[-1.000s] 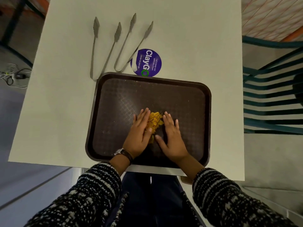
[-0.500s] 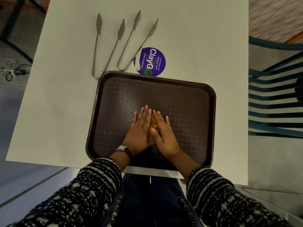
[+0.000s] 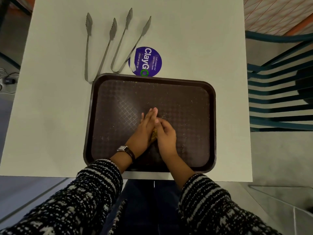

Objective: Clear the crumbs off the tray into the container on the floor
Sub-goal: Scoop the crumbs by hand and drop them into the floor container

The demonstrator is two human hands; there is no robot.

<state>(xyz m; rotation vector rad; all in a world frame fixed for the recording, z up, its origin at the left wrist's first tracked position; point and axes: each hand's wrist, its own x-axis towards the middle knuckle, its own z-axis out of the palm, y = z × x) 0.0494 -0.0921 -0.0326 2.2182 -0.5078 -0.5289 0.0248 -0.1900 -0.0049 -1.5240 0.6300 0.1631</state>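
A dark brown tray [image 3: 194, 92] lies on the white table near its front edge. Over the tray's middle my left hand [image 3: 144, 131] and my right hand [image 3: 165, 136] are pressed together, cupped around a pile of yellow crumbs [image 3: 154, 135], of which only a sliver shows between the palms. A few small specks of crumb remain scattered on the tray surface. The container on the floor is not in view.
Two metal tongs [image 3: 101, 48] [image 3: 130, 41] lie on the table behind the tray, beside a round purple sticker [image 3: 149, 60]. A teal slatted chair [image 3: 279, 92] stands to the right. Cables lie on the floor at far left.
My hands have closed in from either side of the crumb pile, gathered it between the palms and cupped together around it, hiding most of it.
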